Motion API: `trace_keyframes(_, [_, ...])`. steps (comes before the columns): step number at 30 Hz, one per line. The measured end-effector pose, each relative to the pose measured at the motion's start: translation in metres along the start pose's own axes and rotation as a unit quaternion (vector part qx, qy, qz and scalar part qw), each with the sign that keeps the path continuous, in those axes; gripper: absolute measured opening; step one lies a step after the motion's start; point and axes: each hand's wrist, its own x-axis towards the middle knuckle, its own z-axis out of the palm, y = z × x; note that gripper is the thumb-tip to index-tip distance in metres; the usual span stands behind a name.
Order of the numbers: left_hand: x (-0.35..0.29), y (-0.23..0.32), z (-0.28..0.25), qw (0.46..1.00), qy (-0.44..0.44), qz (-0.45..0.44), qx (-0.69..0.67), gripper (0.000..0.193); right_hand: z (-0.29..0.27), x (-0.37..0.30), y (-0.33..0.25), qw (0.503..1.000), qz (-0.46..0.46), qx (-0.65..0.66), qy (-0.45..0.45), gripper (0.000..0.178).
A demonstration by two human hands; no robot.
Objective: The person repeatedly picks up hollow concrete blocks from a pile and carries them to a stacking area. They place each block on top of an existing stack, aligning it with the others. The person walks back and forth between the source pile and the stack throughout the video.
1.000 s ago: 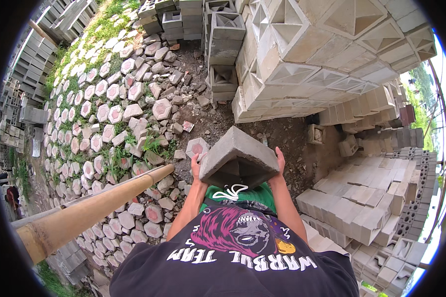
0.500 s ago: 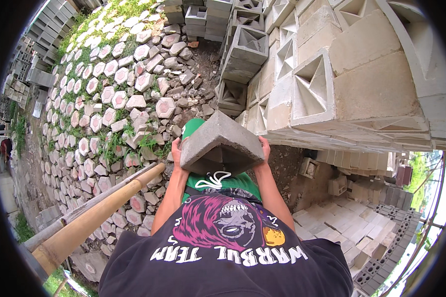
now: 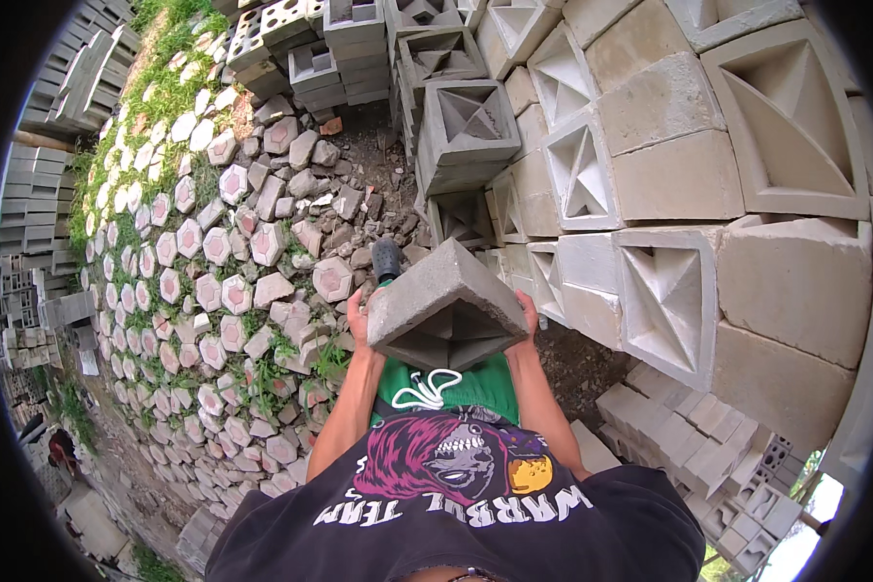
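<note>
Block (image 3: 448,281) sits between the two hands, in front of the green shorts (image 3: 495,383), one corner pointing to the far side and its hollow face turned near. The left hand (image 3: 357,318) presses its left corner and the right hand (image 3: 527,317) its right corner, so the hands are spread to the block's width and both hold it. Most of the fingers are hidden behind the concrete, and I cannot tell how far they reach under it. Whether the block touches the shorts does not show either.

To carry it well, I judge that the load should ride level and close to the waist, with equal pressure from both palms and the arms kept low. The rims look rough, so a slipping grip could scrape the skin. Because the block hides part of the ground, short steps seem wise.

A dark shoe (image 3: 386,258) shows just past the block's far left side, near loose rubble (image 3: 344,201). Hexagonal pavers (image 3: 216,247) spread over the left, with grass (image 3: 170,73) at the far left. Pale blocks (image 3: 674,175) stand in a tall stack on the right, grey ones (image 3: 470,121) on the far side, and a lower pile (image 3: 679,417) lies near right.
</note>
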Motion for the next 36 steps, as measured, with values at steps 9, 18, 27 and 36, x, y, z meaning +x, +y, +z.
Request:
trace_keyframes(9, [0.107,0.045,-0.013,0.986,0.059,-0.033,0.152,0.055,-0.052,0.092,0.058,0.984,-0.038,0.097,0.142,0.049])
trace_keyframes(18, [0.282,0.008,-0.069,0.981,0.101,-0.067,0.152,0.042,-0.165,0.226,0.054,0.965,-0.050,0.102,0.236,0.053])
trace_keyframes(27, [0.431,-0.050,-0.068,0.963,0.144,-0.109,0.200,0.055,-0.257,0.314,0.015,0.970,-0.071,0.085,0.215,0.052])
trace_keyframes(36, [0.470,-0.067,-0.047,0.946,0.186,-0.128,0.232,0.062,-0.267,0.344,-0.018,0.975,-0.054,0.075,0.200,0.052])
